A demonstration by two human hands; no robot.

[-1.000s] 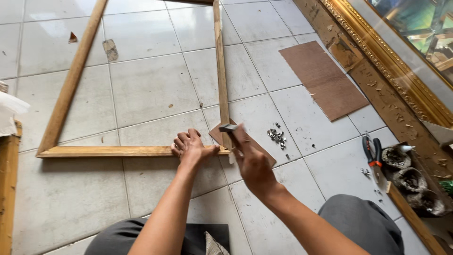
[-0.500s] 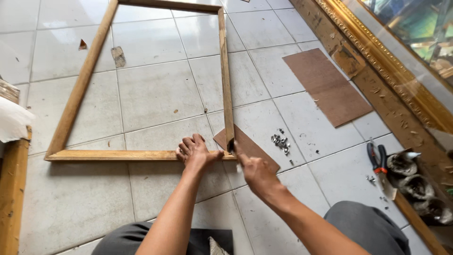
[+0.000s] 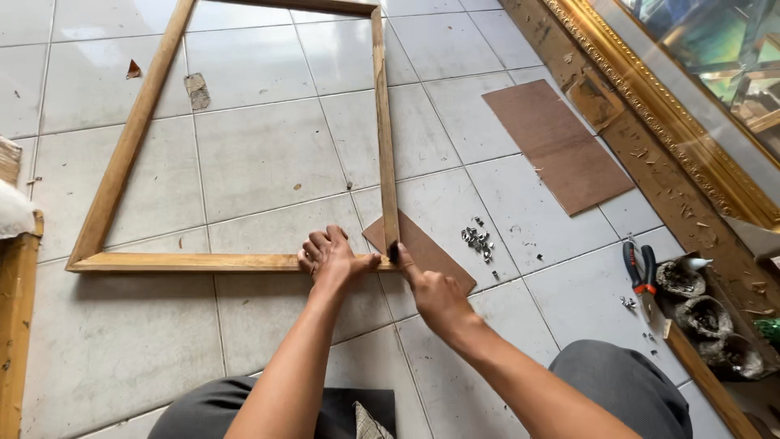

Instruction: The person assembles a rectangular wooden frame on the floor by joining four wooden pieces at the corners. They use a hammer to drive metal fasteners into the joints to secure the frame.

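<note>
A rectangular wooden frame [image 3: 130,146] lies flat on the tiled floor. My left hand [image 3: 329,256] presses down on its near right corner, fingers spread over the bottom rail. My right hand [image 3: 431,293] pinches a small dark tool [image 3: 393,252] against the same corner, where the right rail meets the bottom rail. A small brown plywood piece [image 3: 435,252] lies under that corner. My grey trousered knees show at the bottom edge.
A heap of small metal fasteners [image 3: 478,240] lies right of the corner. Farther right are a larger plywood sheet [image 3: 556,146], red and black pliers [image 3: 639,268], and an ornate gold frame [image 3: 650,106] along the wall. A wooden plank [image 3: 16,325] stands at the left edge.
My right hand has come down and brought the small tool onto the frame corner. My left hand has stayed pressed on the rail. The view has shifted slightly.
</note>
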